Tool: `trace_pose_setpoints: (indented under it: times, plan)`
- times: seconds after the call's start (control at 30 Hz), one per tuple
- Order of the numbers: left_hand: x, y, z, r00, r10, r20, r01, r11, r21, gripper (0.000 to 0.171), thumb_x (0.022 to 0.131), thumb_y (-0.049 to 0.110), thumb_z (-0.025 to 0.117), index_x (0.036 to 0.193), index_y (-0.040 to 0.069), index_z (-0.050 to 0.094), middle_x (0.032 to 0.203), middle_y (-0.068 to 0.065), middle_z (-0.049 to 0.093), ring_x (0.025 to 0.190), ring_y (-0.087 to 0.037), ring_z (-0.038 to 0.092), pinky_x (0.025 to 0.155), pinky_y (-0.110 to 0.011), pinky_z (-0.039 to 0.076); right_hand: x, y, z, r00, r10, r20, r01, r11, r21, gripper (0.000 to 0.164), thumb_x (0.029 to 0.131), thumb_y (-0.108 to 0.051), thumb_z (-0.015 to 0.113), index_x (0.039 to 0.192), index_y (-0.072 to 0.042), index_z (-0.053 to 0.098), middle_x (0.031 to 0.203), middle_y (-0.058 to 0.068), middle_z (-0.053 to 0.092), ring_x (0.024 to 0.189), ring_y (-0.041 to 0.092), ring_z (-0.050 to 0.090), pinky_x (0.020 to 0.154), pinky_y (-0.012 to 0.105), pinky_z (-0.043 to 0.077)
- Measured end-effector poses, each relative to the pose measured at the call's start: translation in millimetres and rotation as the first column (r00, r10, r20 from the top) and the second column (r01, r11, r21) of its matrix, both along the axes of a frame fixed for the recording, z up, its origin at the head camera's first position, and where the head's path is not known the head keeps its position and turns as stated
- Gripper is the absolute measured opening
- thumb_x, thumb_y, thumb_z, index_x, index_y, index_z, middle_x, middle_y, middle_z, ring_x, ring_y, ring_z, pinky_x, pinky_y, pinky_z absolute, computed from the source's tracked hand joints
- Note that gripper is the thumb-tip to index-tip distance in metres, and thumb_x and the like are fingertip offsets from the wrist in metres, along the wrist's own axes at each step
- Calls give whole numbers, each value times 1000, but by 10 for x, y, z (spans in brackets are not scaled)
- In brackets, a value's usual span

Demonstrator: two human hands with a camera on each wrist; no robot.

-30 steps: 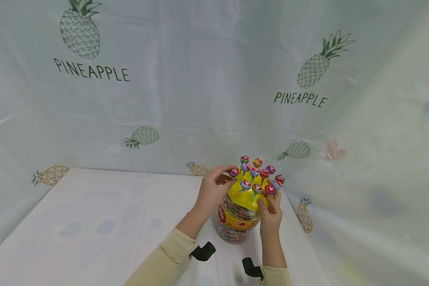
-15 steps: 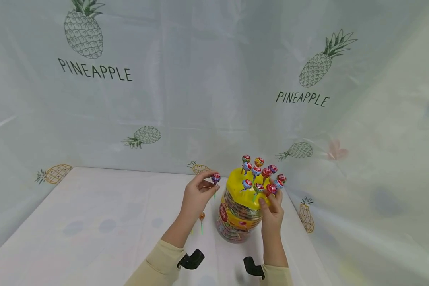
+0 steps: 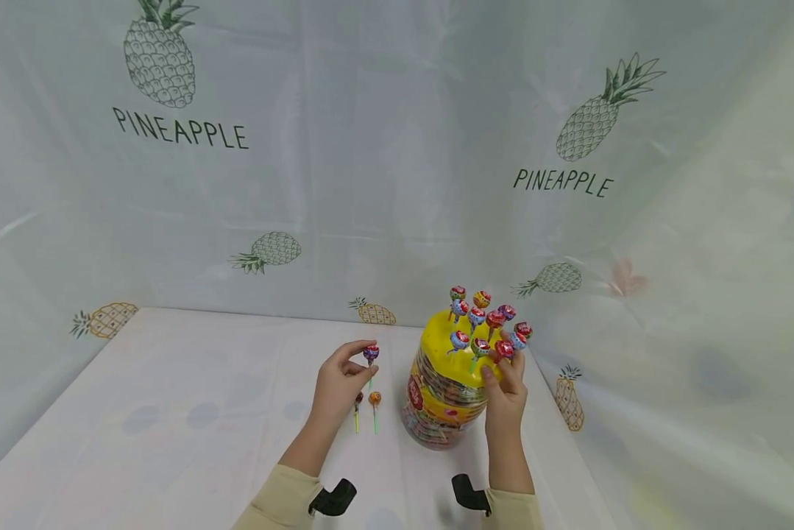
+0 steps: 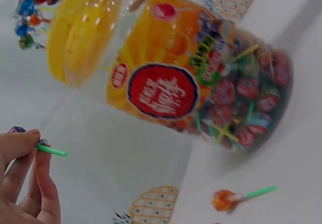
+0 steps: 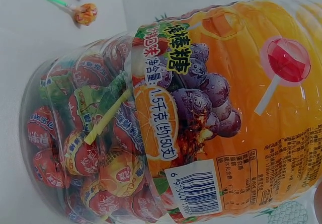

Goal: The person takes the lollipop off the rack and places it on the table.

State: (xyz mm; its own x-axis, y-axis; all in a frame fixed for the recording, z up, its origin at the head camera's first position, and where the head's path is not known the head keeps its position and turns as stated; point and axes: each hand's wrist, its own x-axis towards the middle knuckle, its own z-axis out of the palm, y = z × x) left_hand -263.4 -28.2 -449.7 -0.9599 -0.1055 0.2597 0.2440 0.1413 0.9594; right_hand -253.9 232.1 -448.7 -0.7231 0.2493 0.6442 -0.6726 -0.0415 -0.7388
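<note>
Thumb and fingertips of my left hand [image 3: 338,384] pinch a purple-wrapped lollipop [image 3: 371,353] by its green stick, left of the jar and above the table. In the left wrist view that stick [image 4: 53,150] pokes out past the fingers. A big clear lollipop jar [image 3: 441,412] stands on the table, its yellow lid [image 3: 436,333] set with several upright lollipops. At the lid's right edge my right hand [image 3: 508,401] grips the jar, fingers close to a red lollipop [image 3: 504,349]. Many wrapped lollipops [image 5: 85,153] show through the jar's lower wall.
On the white table [image 3: 238,412], left of the jar, lie an orange lollipop [image 3: 374,399] with a green stick and a dark red one [image 3: 359,398] with a yellow stick. Behind the table hangs a pineapple-print curtain [image 3: 397,184].
My left hand has moved from the lid leftward and down toward the loose lollipops, carrying the purple lollipop away from the jar. My right hand has stayed at the lid's edge.
</note>
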Motion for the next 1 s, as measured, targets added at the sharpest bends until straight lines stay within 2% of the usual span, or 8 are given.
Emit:
trace_pose_setpoints:
  times: [0.17, 0.37, 0.5, 0.63, 0.77, 0.87, 1.0]
  plan:
    - [-36, -96, -180, 998, 20, 64, -19, 1000, -14, 40, 85, 6, 75, 121, 19, 68, 71, -2, 66, 59, -15, 59, 47, -24, 44, -8, 2, -7, 1000, -1, 13, 1, 1000, 0, 25, 97, 5, 53, 119, 13, 63, 153, 15, 28, 139, 23, 26, 104, 19, 35]
    - [-89, -210, -393, 993, 62, 100, -55, 996, -66, 42, 83, 7, 77, 122, 20, 68, 71, -4, 66, 58, -15, 54, 45, -24, 38, 4, -4, 3, 1000, -4, 10, 4, 1000, -4, 25, 97, 5, 53, 118, 14, 62, 152, 13, 31, 138, 23, 28, 104, 19, 35]
    - [-151, -293, -583, 985, 94, 143, -78, 990, -118, 40, 83, 8, 77, 121, 19, 69, 75, -3, 67, 62, -23, 59, 47, -25, 39, -11, 4, -8, 1000, 5, -10, -5, 1000, 7, 24, 97, 6, 53, 117, 13, 63, 151, 13, 31, 139, 24, 26, 105, 20, 34]
    - [-199, -360, -772, 978, 99, 186, -75, 989, -129, 38, 82, 6, 77, 119, 14, 70, 79, -8, 70, 67, -29, 65, 50, -27, 43, -22, 11, -7, 999, 15, -31, -14, 1000, 8, 24, 96, 8, 52, 116, 12, 64, 151, 13, 31, 139, 25, 26, 105, 20, 34]
    - [-242, -406, -946, 975, 89, 202, -62, 989, -137, 38, 81, 4, 77, 118, 10, 70, 98, -12, 70, 62, -20, 63, 54, -28, 45, -27, 10, -11, 999, 17, -39, -17, 1000, 1, 24, 95, 9, 52, 116, 12, 64, 151, 14, 31, 138, 25, 27, 105, 20, 35]
    - [-265, -432, -1047, 977, 83, 199, -49, 984, -173, 37, 79, 3, 78, 115, 9, 71, 110, -13, 68, 59, -17, 58, 62, -31, 47, -31, 12, -16, 999, 9, -37, -9, 1000, 1, 23, 96, 8, 52, 115, 12, 64, 151, 16, 30, 138, 25, 26, 105, 20, 35]
    - [-286, -459, -1145, 977, 86, 196, -39, 972, -230, 35, 77, 3, 80, 111, 8, 72, 108, -11, 68, 79, -23, 61, 84, -43, 48, -32, 18, -26, 1000, 1, -27, -1, 1000, 6, 23, 96, 7, 53, 115, 12, 65, 151, 20, 29, 139, 25, 26, 105, 20, 34]
